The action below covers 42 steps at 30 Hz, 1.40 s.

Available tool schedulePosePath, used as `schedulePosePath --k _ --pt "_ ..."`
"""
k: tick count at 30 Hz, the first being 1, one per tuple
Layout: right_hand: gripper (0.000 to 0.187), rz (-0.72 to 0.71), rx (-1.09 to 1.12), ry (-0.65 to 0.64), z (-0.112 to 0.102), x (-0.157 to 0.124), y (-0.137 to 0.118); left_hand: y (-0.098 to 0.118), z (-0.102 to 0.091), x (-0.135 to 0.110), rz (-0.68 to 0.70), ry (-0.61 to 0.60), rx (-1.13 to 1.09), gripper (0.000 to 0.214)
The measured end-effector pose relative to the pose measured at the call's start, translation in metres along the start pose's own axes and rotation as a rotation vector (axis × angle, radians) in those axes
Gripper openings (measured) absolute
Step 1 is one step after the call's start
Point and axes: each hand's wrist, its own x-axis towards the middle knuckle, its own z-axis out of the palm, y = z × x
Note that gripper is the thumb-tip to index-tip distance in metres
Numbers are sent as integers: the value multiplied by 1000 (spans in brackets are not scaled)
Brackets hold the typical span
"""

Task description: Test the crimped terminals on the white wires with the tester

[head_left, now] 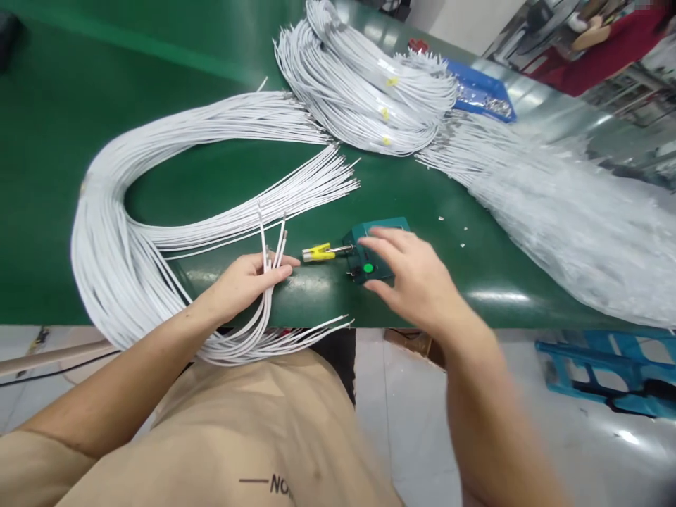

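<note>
My left hand (248, 282) is closed on a few white cables (269, 246), whose stripped tips stick up past my fingers. They belong to a large looped bundle of white cables (105, 232) lying on the green table (53, 127). My right hand (417, 278) hovers open, fingers spread, just over a small green box (370, 236) with a green button (368, 268). A yellow plug (318, 253) with a metal pin lies against the box's left side. My right hand holds nothing.
A second coiled cable bundle (364, 91) with yellow ties lies at the back. A clear plastic bag of cables (570, 211) fills the right side. A blue tray (480, 91) sits beyond it. A blue stool (607, 373) stands on the floor right. A person in red (607, 49) is far right.
</note>
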Motion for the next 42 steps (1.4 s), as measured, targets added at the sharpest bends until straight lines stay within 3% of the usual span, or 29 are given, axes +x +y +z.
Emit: schedulePosePath --k 1,3,7,13,18,22,26,29,32,38,42 --pt "70 -13 -72 -19 -2 4 17 1 -1 -1 6 -7 13 38" --pt "92 -35 -186 -85 2 11 44 3 -1 -1 30 -4 41 38" --pt "102 -156 -223 -152 11 22 62 5 -1 -2 22 21 67 36" --pt "88 -161 -171 -97 11 30 43 4 -1 -3 -20 40 -60 37" --pt "88 -129 -108 -83 16 33 34 2 -4 -3 -70 67 -168 38" --pt "88 -81 -19 -27 6 39 5 -3 -4 -3 -30 90 -233 41" --pt "39 46 441 120 13 58 -48 -6 -3 -3 22 121 -267 36" --pt "23 211 857 107 36 75 -73 -7 -4 -4 47 125 -250 33" --pt "20 328 1182 142 54 83 -83 -6 -6 -6 59 121 -249 32" --pt "15 403 1403 203 64 82 -90 -3 -4 -1 128 167 -381 29" --pt "14 466 1696 141 75 84 -96 -3 -4 2 173 163 -464 30"
